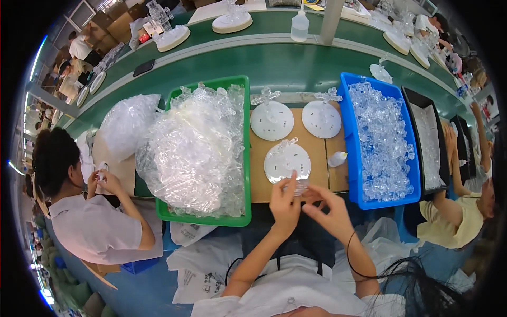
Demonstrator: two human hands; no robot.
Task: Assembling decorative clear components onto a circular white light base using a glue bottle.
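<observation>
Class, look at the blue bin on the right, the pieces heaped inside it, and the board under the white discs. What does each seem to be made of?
Blue bin: likely moulded plastic, uniform colour, smooth walls.
Pieces inside: clear glossy plastic, probably; see-through, with bright glints.
Board: brown, matte and flat, looks like cardboard or fibreboard; cannot tell which.

A green crate (246, 132) of bagged clear parts sits left of a blue bin (351, 158).

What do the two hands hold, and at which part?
Both the left hand and the right hand pinch a small clear plastic piece at its ends, at the near edge of a round white disc.
</observation>
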